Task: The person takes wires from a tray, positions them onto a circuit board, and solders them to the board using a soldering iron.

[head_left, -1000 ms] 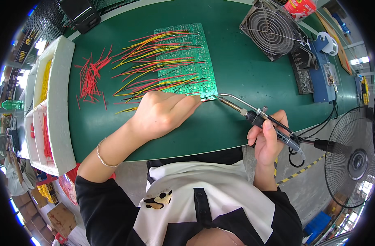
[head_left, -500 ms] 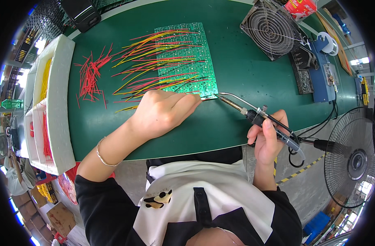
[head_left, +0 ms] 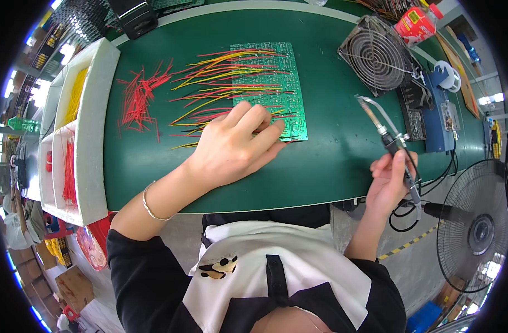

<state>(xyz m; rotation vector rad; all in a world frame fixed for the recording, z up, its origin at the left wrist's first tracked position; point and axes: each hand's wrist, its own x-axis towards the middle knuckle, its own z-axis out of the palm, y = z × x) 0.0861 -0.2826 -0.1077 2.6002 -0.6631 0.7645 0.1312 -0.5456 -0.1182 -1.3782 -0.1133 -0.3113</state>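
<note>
Board of printed circuitry [head_left: 294,104], a flat green rectangle, lies towards twelve o'clock on the dark-green table [head_left: 209,25], thin red, yellow and black insulated wires [head_left: 226,57] fanning off it towards nine. At the board's seven o'clock, the bare left hand [head_left: 234,147] is bent and bunched over its near edge; a red wire end [head_left: 290,142] shows beside the fingertips, but I cannot tell whether they pinch it. At four o'clock the right hand [head_left: 390,180] grips a slim, black-handled soldering iron [head_left: 393,145] with a curved silver tube [head_left: 388,116], its tip raised clear of the board towards three.

Good work here would likely mean steadying the wire end before heat arrives, touching the tip briefly, and keeping hot metal off fingers and neighbouring insulation.

Towards two o'clock, a red plastic bottle [head_left: 417,29] carries a printed label [head_left: 415,21] with a yellow patch, its lettering too small to read surely.
</note>
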